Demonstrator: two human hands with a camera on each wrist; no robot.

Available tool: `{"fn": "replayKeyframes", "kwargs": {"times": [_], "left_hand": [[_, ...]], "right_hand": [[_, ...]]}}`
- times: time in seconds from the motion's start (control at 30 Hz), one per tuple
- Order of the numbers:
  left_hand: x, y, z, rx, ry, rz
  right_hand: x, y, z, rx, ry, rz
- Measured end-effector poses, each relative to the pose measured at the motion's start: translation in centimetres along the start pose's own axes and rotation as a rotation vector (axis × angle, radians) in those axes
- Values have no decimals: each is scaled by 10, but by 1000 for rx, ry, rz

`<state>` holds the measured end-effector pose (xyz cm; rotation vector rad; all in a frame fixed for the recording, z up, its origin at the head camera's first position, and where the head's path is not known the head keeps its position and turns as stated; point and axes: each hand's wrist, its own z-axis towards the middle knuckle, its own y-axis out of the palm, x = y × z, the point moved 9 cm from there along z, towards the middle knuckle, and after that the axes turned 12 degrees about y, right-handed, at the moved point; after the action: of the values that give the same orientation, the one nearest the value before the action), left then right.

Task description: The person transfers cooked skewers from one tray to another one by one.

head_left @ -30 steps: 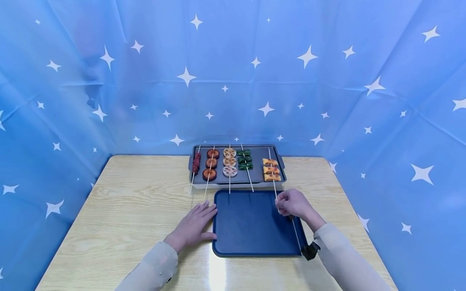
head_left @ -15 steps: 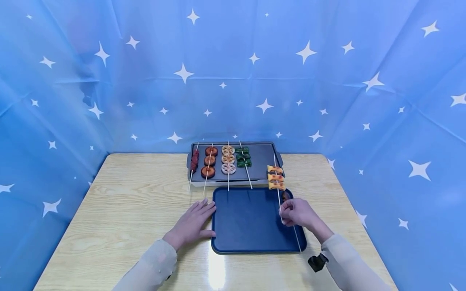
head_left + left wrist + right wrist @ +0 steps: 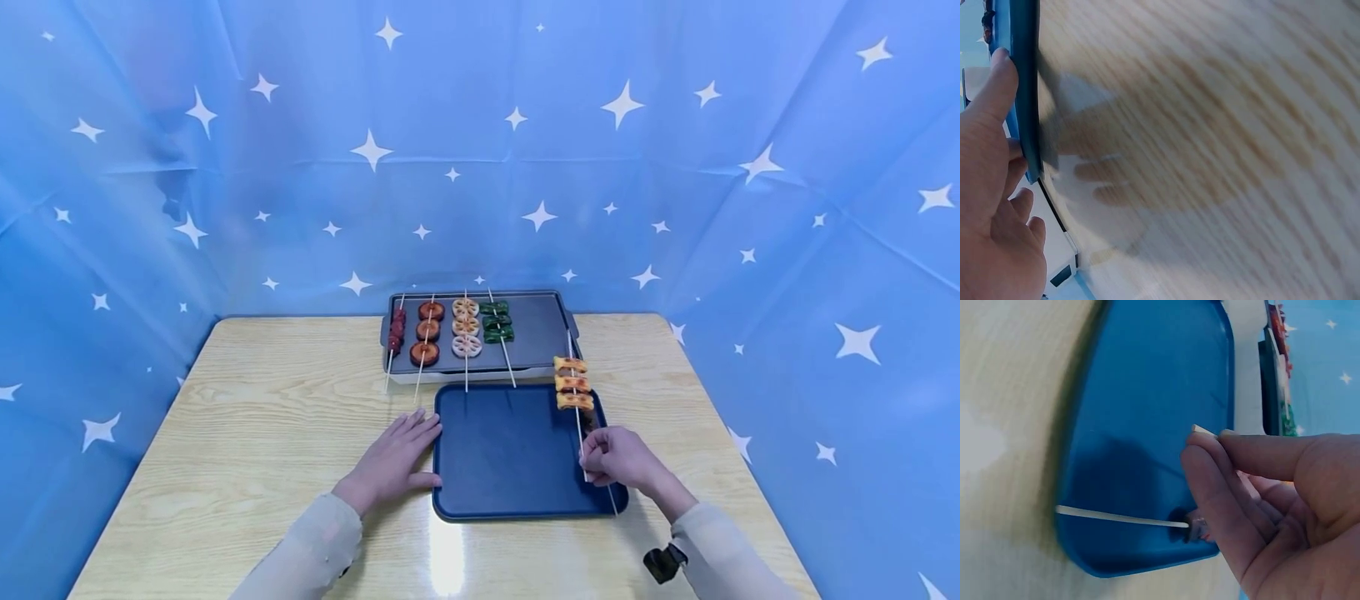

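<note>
Backdrop: blue cloth (image 3: 480,108) with white four-pointed stars, hanging behind and at both sides of the table. Table (image 3: 255,433): light wood grain, bright reflection near the front edge.

Blue tray (image 3: 510,458): flat on the table, centred before the person, low raised rim. Griddle (image 3: 536,325): dark plate on a white base, just beyond the tray's rear edge.

Pale sleeves (image 3: 307,546) cover both forearms; a black device (image 3: 663,564) sits at the right cuff.

Left hand (image 3: 390,465): palm down, fingers extended, grasping nothing; fingertips and thumb at the tray's left edge. The left wrist view shows the thumb against the rim.

Right hand (image 3: 624,457): thumb and fingers pinch the stick of the yellow skewer (image 3: 574,385) close to its near end. The skewer carries three yellow pieces with browned patches and lies above the tray's right rear corner, its far tip over the griddle's front right corner. Near end is raised off the tray; contact at the far tip cannot be determined.

On the griddle, left to right, four skewers: dark red chunks (image 3: 396,333), brown discs (image 3: 428,331), lotus slices (image 3: 467,327), green pieces (image 3: 497,322). Their sticks extend past the griddle's front; the lotus and green sticks end over the tray's rear edge.

A further skewer (image 3: 1122,517) lies along the tray's right side, its bare stick reaching the front rim, its food mostly hidden by the right hand.
</note>
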<state>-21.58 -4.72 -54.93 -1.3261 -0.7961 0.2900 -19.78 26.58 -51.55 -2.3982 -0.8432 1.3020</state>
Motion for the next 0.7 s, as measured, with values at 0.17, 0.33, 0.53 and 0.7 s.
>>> {"fn": "replayKeyframes", "kwargs": {"times": [0.17, 0.33, 0.53, 0.7], "left_hand": [[-1, 1, 0, -5, -12, 0], [-1, 1, 0, -8, -12, -7], [-1, 1, 0, -5, -7, 4], [0, 0, 0, 0, -1, 2]], "right_hand": [[6, 5, -5, -26, -33, 30], [15, 7, -10, -12, 2, 22], [24, 10, -14, -10, 37, 36], [27, 18, -19, -45, 33, 48]]}}
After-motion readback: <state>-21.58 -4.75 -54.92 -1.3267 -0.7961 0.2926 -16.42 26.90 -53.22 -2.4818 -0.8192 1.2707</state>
